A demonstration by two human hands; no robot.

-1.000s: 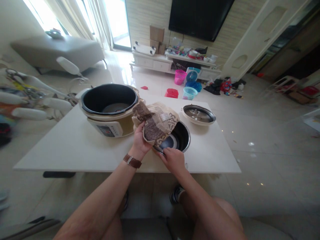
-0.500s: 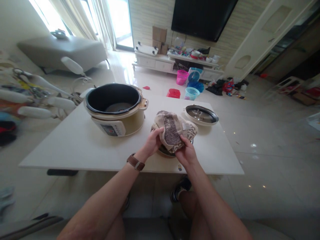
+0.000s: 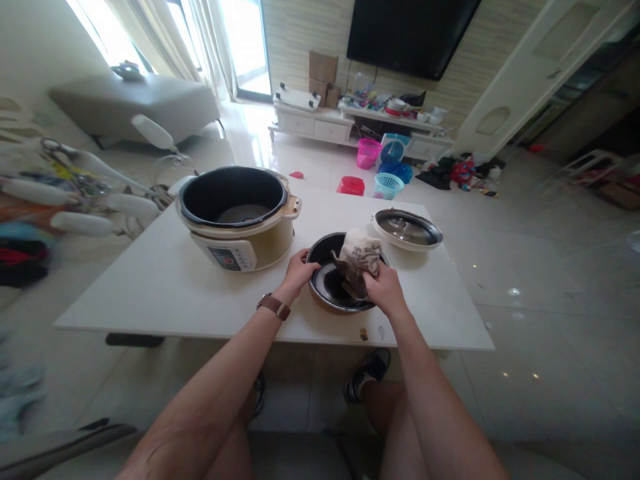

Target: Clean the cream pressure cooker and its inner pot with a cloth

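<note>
A round dark pot (image 3: 327, 283) with a shiny rim stands on the white table in front of me. My left hand (image 3: 300, 272) is closed on the pot's left rim, with the thumb over the edge. A patterned beige and brown cloth (image 3: 363, 252) is bunched in my right hand (image 3: 386, 290), over the right side of the pot's inside. Whether the cloth presses on the inner wall is hard to see. Left of the pot sits a large electric pressure cooker (image 3: 273, 243), its top uncovered. Behind and to the right, a round lid (image 3: 409, 232) lies with its inner side up.
The white table (image 3: 150, 293) has a small brown sticker-like spot (image 3: 363, 334) near its front edge. Beyond it on the floor are a red stool (image 3: 351, 186) and a light blue basket (image 3: 388, 187). White lamp-like arms (image 3: 153, 132) reach in at the left.
My left hand has let go of the cloth and moved onto the pot's left rim. The cloth, now only in my right hand, has shifted right and is bunched, uncovering the pot.
</note>
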